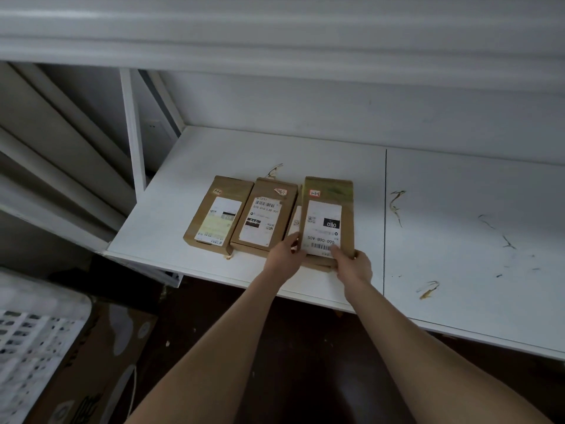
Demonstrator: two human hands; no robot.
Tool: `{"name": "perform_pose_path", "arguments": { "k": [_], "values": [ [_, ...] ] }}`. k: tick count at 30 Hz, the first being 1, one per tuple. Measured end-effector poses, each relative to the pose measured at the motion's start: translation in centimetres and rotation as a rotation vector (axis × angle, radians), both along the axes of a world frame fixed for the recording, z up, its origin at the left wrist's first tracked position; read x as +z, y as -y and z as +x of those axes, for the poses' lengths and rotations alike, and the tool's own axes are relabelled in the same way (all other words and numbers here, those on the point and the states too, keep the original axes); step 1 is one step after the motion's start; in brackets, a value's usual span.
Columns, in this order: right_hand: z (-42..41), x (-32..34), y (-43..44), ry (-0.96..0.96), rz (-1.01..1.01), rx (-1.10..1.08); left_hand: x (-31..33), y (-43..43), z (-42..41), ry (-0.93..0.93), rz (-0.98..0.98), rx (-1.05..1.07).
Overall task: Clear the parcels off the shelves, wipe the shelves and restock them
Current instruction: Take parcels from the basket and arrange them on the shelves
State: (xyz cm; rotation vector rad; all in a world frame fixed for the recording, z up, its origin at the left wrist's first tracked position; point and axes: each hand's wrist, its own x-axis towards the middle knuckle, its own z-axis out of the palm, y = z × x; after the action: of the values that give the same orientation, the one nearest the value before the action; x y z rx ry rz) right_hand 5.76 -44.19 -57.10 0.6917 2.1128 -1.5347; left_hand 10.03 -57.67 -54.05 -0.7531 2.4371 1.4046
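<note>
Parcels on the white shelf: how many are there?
4: left parcel, middle parcel, right parcel gripped by left hand and right hand, and a fourth parcel partly hidden beneath it. Others may be hidden.

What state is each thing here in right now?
White shelf: scuffed, marked.
Left brown cardboard parcel: flat on shelf, untouched.
Middle brown cardboard parcel: flat, untouched.
Right brown cardboard parcel: gripped at near end, over another parcel.
Left hand: grips right parcel.
Right hand: grips right parcel.
</note>
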Motion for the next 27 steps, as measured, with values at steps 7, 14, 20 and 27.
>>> {"name": "perform_pose_path", "arguments": {
  "k": [7,14,20,27],
  "values": [
    [0.0,2.9,-1.5,0.058,-0.411,-0.053,1.8,-0.6,0.3,-0.088,0.487,0.394],
    [-0.2,1.3,0.6,0.027,0.040,0.142,2.2,6.1,1.9,-0.229,0.251,0.589],
    [-0.4,-1.3,1.9,0.080,0.109,0.230,0.3,10.1,2.8,-0.213,0.106,0.728],
    [-1.4,-1.4,2.8,0.131,0.031,0.092,-0.8,10.8,2.5,-0.068,0.085,0.675]
  ]
}}
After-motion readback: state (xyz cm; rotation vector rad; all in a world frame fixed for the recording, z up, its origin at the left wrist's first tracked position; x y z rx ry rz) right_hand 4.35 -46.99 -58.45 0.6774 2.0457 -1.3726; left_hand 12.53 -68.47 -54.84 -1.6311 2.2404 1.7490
